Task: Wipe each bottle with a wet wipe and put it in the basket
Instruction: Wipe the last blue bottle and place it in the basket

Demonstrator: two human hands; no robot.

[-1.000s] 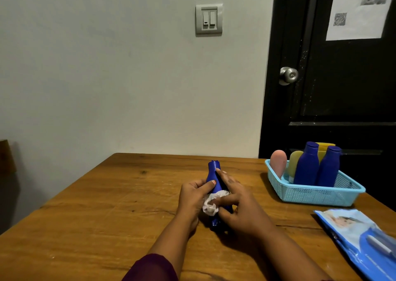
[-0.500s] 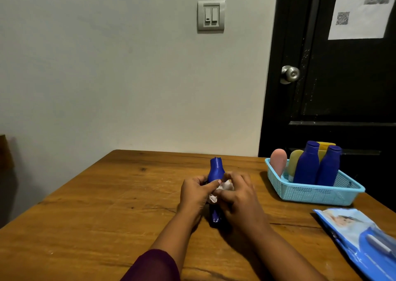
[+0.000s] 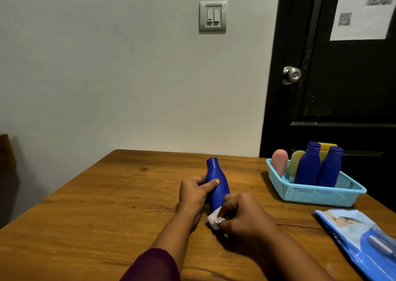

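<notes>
Left hand (image 3: 194, 192) grips blue bottle (image 3: 216, 183) mid-body, steadying it upright. Right hand (image 3: 246, 215) pinches crumpled wet wipe (image 3: 215, 219) against its base, probably scrubbing there.

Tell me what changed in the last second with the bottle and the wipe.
The right hand slid the wet wipe from the blue bottle's upper body down to its near end, so more of the bottle shows. The left hand kept gripping the bottle. The basket and the wipes pack stayed put.
</notes>
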